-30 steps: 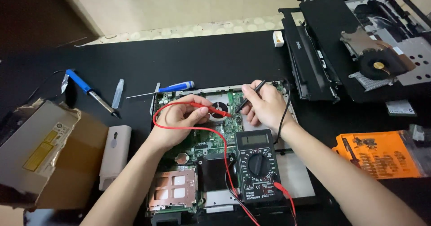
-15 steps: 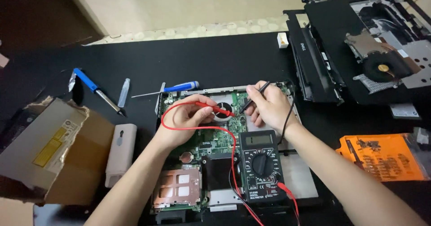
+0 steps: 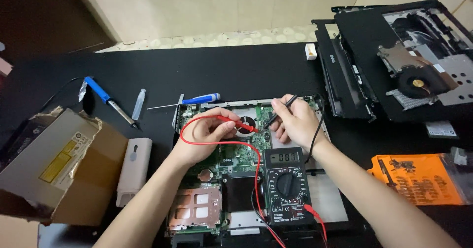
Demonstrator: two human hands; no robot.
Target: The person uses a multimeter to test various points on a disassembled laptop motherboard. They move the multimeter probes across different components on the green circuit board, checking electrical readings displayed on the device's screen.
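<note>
While my left hand [image 3: 204, 134] pinches the red probe [image 3: 236, 124] and my right hand [image 3: 295, 122] grips the black probe [image 3: 278, 112], both tips on the green laptop motherboard [image 3: 236, 152], I'm mid-measurement, so next I should hold steady and read the black multimeter [image 3: 285, 186].

- Black table [image 3: 236, 73], matte top; pale floor beyond far edge.
- Centre front: opened laptop base with green circuit board [image 3: 236, 154], flat on table.
- Far right: black laptop casing parts [image 3: 354, 75], stacked, with fan assembly [image 3: 419, 83] on top.
- Right front: orange packet [image 3: 419, 179], flat.
- Small white block [image 3: 310, 51] near far edge, just left of casing parts.
- Left: torn cardboard box [image 3: 93, 179] with a silver drive [image 3: 49, 159] on it.
- Beside box: white oblong device [image 3: 134, 169].
- Left rear: blue-handled soldering iron [image 3: 106, 99], clear small tube [image 3: 139, 104] just beside it, blue-handled screwdriver [image 3: 189, 101] near board's far edge.
</note>
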